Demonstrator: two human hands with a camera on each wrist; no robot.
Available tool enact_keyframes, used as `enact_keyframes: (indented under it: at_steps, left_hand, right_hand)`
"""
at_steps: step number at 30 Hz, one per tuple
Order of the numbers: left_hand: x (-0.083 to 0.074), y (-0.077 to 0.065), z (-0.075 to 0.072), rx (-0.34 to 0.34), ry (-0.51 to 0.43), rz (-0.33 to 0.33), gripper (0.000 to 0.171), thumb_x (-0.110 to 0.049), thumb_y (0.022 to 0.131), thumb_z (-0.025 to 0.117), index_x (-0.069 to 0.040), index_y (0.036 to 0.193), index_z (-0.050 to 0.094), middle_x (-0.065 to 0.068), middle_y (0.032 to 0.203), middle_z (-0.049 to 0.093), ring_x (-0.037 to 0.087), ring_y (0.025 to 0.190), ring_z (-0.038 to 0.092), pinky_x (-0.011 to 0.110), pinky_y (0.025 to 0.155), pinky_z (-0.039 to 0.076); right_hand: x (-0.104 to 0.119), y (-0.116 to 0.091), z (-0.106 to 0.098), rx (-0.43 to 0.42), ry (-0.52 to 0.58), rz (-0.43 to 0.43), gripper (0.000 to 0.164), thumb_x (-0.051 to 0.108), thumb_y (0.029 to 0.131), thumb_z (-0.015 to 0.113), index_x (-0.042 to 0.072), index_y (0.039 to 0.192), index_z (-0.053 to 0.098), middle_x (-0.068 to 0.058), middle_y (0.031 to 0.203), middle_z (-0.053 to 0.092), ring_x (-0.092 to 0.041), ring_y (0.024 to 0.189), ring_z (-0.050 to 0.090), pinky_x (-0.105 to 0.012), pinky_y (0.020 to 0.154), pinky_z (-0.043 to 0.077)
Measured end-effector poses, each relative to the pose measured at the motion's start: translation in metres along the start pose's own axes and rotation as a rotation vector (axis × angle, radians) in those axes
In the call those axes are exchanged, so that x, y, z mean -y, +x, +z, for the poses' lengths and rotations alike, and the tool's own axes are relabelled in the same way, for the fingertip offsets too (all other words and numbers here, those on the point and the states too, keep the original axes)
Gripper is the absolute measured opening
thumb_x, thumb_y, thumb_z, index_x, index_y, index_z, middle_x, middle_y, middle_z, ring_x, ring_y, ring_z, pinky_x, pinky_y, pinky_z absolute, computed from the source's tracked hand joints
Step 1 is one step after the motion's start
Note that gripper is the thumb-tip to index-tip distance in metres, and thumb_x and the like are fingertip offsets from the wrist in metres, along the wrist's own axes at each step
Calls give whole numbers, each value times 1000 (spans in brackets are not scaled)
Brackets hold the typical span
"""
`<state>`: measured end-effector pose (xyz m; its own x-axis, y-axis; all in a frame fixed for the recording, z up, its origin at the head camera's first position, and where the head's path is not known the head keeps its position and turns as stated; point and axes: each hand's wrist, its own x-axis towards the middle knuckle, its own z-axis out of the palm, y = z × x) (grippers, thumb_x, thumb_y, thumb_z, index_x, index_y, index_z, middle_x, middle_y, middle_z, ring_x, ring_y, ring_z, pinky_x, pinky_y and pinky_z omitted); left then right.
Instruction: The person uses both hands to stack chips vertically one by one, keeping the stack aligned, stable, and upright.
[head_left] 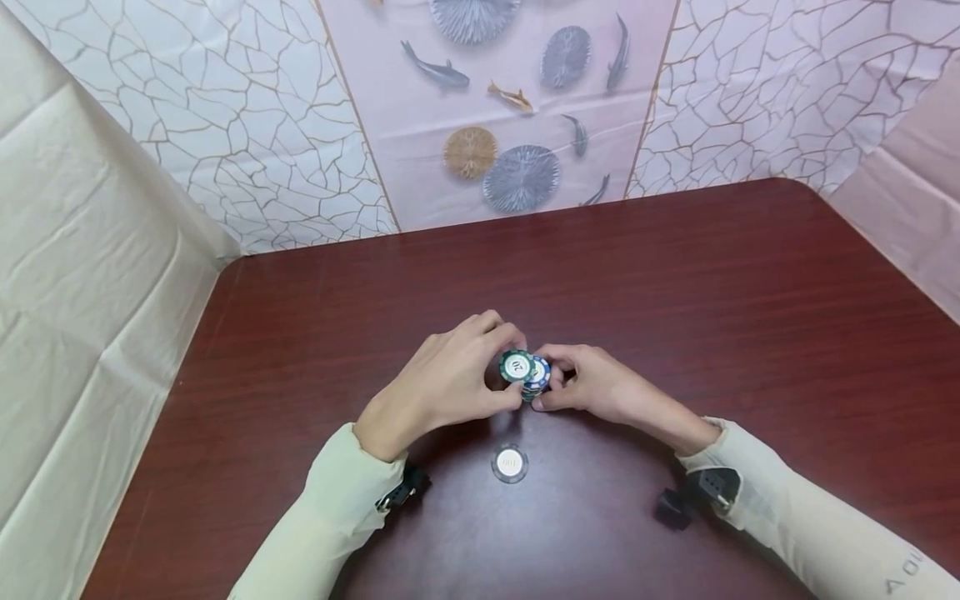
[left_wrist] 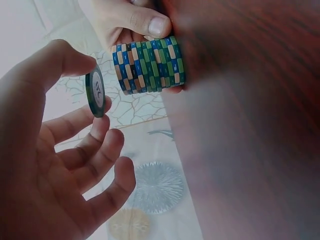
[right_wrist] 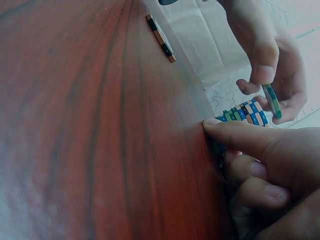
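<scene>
A green poker chip (head_left: 517,365) with a white centre marked 20 is pinched by its edges between thumb and fingers of my left hand (head_left: 457,371). It hangs close above a stack of poker chips (left_wrist: 148,66), a little to its left and overlapping it in the head view. Blue, green and tan edge blocks show along the upright stack; its top chip is blue. My right hand (head_left: 600,383) grips the stack low at its sides, thumb near the table. In the right wrist view the thumb and curled fingers (right_wrist: 245,135) hide part of the stack.
A single dark-rimmed chip (head_left: 510,463) marked 100 lies flat on the reddish-brown table (head_left: 360,292), nearer me than the stack. Patterned cloth (head_left: 285,108) hangs behind the far edge, and plain pale cloth (head_left: 90,275) runs along the left side.
</scene>
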<state>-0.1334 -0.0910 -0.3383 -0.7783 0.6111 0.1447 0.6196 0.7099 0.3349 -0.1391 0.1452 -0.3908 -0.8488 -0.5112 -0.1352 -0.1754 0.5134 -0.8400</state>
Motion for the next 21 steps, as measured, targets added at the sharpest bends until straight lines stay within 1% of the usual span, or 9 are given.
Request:
enact_keyframes:
  at_steps: [6,11,16,21]
  left_hand:
    - [-2,5,2,4,21,-12,35,-38,83,78,-28,116,69,-13,109,60,6,94,58,33,66,52]
    - [-4,8,7,15,36,-15,36,-39,86,78,-27,120,71,-11,115,65,10,102,61,36,70,55]
    - [-4,9,11,10,53,-18,35,-40,89,77,-26,121,71,-10,115,66,11,103,62,36,70,55]
    - [-5,8,13,5,60,-31,38,-45,90,77,-25,121,72,-10,115,67,11,104,63,37,70,56]
  right_hand:
    - [0,0,-2,7,-13,3,34,16,87,87,18,116,69,6,69,56,-9,65,50,-24,65,39]
    - [-1,-2,-4,2,-10,8,35,15,86,87,17,116,69,6,69,56,-9,65,50,-25,65,39]
    - [-2,-1,-3,-1,-15,-10,31,14,86,87,18,110,69,7,68,56,-8,64,50,-24,64,38]
    - [-2,1,-1,-1,-26,-26,26,16,85,87,19,103,68,8,67,56,-7,64,50,-24,65,39]
